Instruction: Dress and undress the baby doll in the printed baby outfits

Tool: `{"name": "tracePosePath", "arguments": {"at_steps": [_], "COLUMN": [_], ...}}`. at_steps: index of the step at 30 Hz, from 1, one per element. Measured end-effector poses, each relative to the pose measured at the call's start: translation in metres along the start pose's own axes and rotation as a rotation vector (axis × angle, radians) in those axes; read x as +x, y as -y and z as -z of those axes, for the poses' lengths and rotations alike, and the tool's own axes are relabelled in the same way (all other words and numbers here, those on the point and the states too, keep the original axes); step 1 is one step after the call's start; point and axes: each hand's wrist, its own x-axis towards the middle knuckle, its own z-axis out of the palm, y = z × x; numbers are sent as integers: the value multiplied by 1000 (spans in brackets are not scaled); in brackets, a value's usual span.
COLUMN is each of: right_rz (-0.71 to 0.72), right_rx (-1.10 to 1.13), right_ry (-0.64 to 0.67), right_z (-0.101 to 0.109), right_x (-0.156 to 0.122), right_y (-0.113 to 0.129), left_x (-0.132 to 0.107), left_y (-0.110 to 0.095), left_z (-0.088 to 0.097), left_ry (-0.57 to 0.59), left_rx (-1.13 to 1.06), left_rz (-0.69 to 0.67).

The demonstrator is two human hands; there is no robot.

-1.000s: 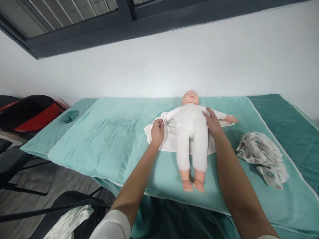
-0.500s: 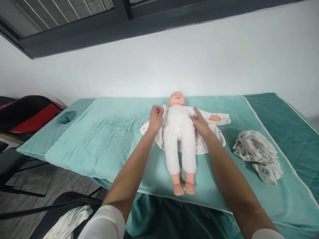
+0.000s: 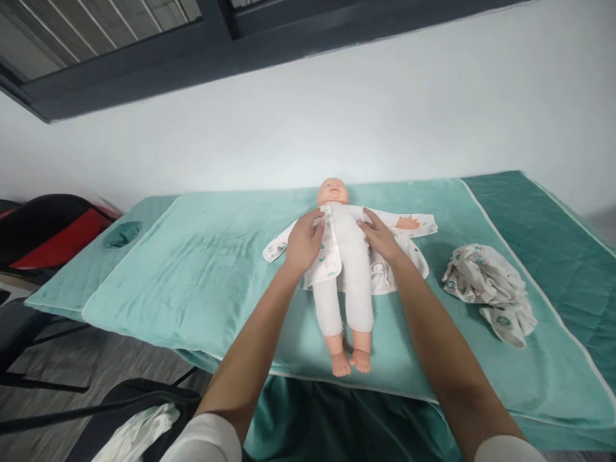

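Observation:
A baby doll [image 3: 353, 256] with a white body lies on its back, bare feet toward me. Under and around it is a white printed baby shirt [image 3: 330, 256], both sleeves spread out. The shirt's left front panel covers part of the doll's chest; the right one lies out at the doll's side. My left hand [image 3: 304, 242] rests on the left panel near the doll's shoulder, thumb and fingers apart. At the other side of the chest, my right hand [image 3: 382, 239] touches the doll near its armpit, its fingers apart. The doll's left-side hand is out of sight.
A crumpled printed cloth [image 3: 491, 289] lies to the right on the green padded bed [image 3: 192, 269]. The bed has a face hole [image 3: 122, 234] at its left end. A black chair [image 3: 139, 398] with white cloth on it stands at the front left.
My left hand has brought the shirt's left front panel over the doll's chest and its fingers have loosened from a pinch. My right hand stays at the doll's side.

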Motion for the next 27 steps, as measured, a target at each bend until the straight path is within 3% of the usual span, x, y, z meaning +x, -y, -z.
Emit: {"name": "tracePosePath", "arguments": {"at_steps": [3,5,9,11,15,19,21,24,27], "right_rz": [11,28,51,0,-177,-122,-90,-79,-194], "right_rx": [-161,-262,-437,-436,-232,-29,144,287,-31], "right_ry": [-67,-165,-568,-690,-697,-806,-785,-728,-695], "right_z": [8,19,52,64,74,82,91,107,111], "right_x": [-2,-2,5,11,19,14,9,3,2], "right_y": [6,8,2,-5,-15,-11,-6,-2,-3], "left_x": [9,17,36,44,59,80,91,103,109], "left_y": [20,21,0,-17,-49,-56,-51,-42,-38], "left_z": [-19,-28,-38,-43,-72,-117,-135,-143,-132], "left_ry": [78,120,202,248,389,641,718,721,682], "left_rx": [189,258,417,538,675,717,745,809,874], "left_rz": [-45,-87,-167,-229,-427,-406,-397,-413,-469]}}
